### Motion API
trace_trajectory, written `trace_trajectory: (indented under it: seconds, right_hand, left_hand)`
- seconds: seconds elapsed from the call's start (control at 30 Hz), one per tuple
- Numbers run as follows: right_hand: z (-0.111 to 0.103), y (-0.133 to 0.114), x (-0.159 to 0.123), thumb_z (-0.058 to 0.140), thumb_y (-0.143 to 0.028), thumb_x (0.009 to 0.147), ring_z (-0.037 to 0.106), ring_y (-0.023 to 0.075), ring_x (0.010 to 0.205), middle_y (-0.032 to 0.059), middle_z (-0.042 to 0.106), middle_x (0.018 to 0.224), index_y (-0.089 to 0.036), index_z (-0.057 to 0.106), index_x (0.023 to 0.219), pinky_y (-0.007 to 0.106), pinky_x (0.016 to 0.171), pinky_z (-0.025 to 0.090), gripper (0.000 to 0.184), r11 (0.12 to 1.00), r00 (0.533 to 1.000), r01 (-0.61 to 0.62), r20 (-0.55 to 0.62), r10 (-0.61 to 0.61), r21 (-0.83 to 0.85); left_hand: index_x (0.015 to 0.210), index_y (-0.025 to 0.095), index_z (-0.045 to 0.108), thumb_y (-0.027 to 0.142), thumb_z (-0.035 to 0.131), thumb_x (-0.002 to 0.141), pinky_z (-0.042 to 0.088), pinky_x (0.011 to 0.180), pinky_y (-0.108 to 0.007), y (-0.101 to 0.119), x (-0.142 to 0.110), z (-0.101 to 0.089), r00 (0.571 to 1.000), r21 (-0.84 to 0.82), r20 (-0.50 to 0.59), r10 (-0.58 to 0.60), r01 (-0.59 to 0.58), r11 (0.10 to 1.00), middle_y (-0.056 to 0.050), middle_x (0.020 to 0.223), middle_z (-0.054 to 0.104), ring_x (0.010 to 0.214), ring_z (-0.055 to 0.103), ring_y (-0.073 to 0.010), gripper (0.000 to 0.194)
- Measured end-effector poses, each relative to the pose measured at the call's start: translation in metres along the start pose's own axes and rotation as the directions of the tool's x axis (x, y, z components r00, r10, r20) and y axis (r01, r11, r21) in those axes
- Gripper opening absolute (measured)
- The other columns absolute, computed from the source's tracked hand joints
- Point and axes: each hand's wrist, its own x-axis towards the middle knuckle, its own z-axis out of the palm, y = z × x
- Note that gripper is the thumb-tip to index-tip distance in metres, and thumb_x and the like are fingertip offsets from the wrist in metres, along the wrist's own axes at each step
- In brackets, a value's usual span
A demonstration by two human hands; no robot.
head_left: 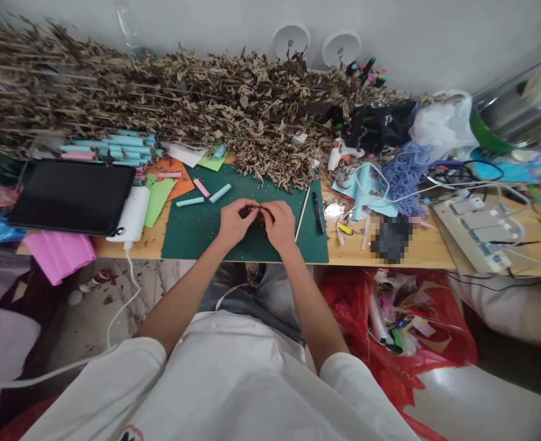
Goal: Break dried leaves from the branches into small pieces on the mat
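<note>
Over the green cutting mat [192, 236], my left hand [234, 225] and my right hand [280, 226] meet fingertip to fingertip. Both are closed in a pinch on a small brown piece of dried plant [258, 207]; its exact shape is mostly hidden by the fingers. Dark dry bits show below, between the hands. Just beyond them lies a heap of dried leaves [274, 165]. Left of my hands are blue paper rolls [220, 193] and a pink roll [201, 187]. A thin wooden stick [302, 214] and a black pen [318, 213] rest at the right.
Dried stalks [160, 98] fill the table's back. A black tablet [72, 196] and white power bank [132, 214] stand left. Rightward are a glue gun [341, 153], blue yarn [405, 177] and a power strip [476, 233] with cables. A red bag [454, 331] hangs below the edge.
</note>
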Motion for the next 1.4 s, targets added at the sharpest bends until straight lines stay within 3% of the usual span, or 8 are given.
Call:
trace_trajectory:
  seconds: [0.33, 0.53, 0.73, 0.9, 1.17, 1.4]
  right_hand:
    - [0.0002, -0.0061, -0.0015, 0.053, -0.02, 0.091, 0.058, 0.0218, 0.087, 0.0059, 0.068, 0.089, -0.021, 0.064, 0.091, 0.036, 0.079, 0.043, 0.012, 0.993, 0.999, 0.039, -0.001, -0.04, -0.112]
    - [-0.0019, -0.002, -0.0031, 0.056, -0.021, 0.088, 0.06, 0.0221, 0.086, 0.0059, 0.068, 0.084, -0.021, 0.064, 0.085, 0.037, 0.08, 0.046, 0.009, 0.995, 0.994, -0.016, -0.108, 0.005, -0.101]
    - [-0.0012, 0.0018, -0.0037, 0.053, -0.025, 0.093, 0.062, 0.0232, 0.098, 0.0082, 0.071, 0.101, -0.022, 0.069, 0.103, 0.04, 0.088, 0.048, 0.019, 1.0, 0.998, -0.002, -0.058, 0.001, -0.015]
    - [-0.003, -0.0009, -0.0029, 0.051, -0.025, 0.094, 0.061, 0.0234, 0.103, 0.0083, 0.07, 0.108, -0.024, 0.066, 0.116, 0.041, 0.09, 0.049, 0.027, 0.999, 0.998, 0.041, -0.049, -0.041, -0.005]
    - [-0.0015, 0.0004, -0.0029, 0.052, -0.03, 0.096, 0.061, 0.0215, 0.092, 0.0064, 0.07, 0.095, -0.022, 0.07, 0.095, 0.038, 0.084, 0.046, 0.019, 0.999, 0.999, 0.021, -0.026, -0.022, -0.042]
    - [-0.0022, -0.0062, -0.0039, 0.053, -0.022, 0.092, 0.058, 0.0226, 0.091, 0.0069, 0.069, 0.093, -0.021, 0.066, 0.092, 0.04, 0.086, 0.041, 0.013, 0.987, 0.999, 0.052, -0.003, -0.053, -0.149]
  left_hand:
    - [0.085, 0.018, 0.071, 0.021, 0.066, 0.077, 0.053, 0.071, -0.027, 0.0006, -0.0008, 0.0022, 1.0, 0.061, 0.021, 0.014, -0.016, 0.998, -0.003, 0.082, 0.072, 0.071, 0.065, -0.0137, 0.01]
    - [0.08, 0.017, 0.07, 0.017, 0.067, 0.076, 0.051, 0.067, -0.025, 0.0017, -0.001, 0.0001, 1.0, 0.099, -0.017, -0.008, 0.01, 0.995, -0.001, 0.075, 0.07, 0.067, 0.062, -0.0127, 0.006]
    - [0.089, 0.019, 0.073, 0.024, 0.067, 0.081, 0.055, 0.078, -0.029, 0.0009, 0.0, -0.0022, 0.998, 0.013, 0.008, 0.06, -0.06, 0.998, -0.006, 0.094, 0.072, 0.084, 0.067, -0.016, 0.011]
    - [0.089, 0.019, 0.074, 0.024, 0.067, 0.081, 0.057, 0.08, -0.031, -0.0012, -0.0006, -0.002, 0.998, -0.028, 0.018, 0.064, -0.063, 0.998, -0.007, 0.096, 0.071, 0.087, 0.068, -0.0171, 0.012]
    - [0.09, 0.018, 0.074, 0.022, 0.067, 0.079, 0.056, 0.074, -0.029, -0.0038, -0.0019, 0.0002, 0.999, -0.04, 0.04, 0.004, -0.002, 0.999, -0.004, 0.087, 0.074, 0.074, 0.067, -0.0149, 0.013]
    - [0.086, 0.018, 0.072, 0.016, 0.065, 0.077, 0.052, 0.069, -0.026, 0.002, -0.0014, 0.0024, 0.999, 0.062, 0.044, 0.023, -0.025, 0.998, -0.002, 0.082, 0.073, 0.069, 0.064, -0.0126, 0.011]
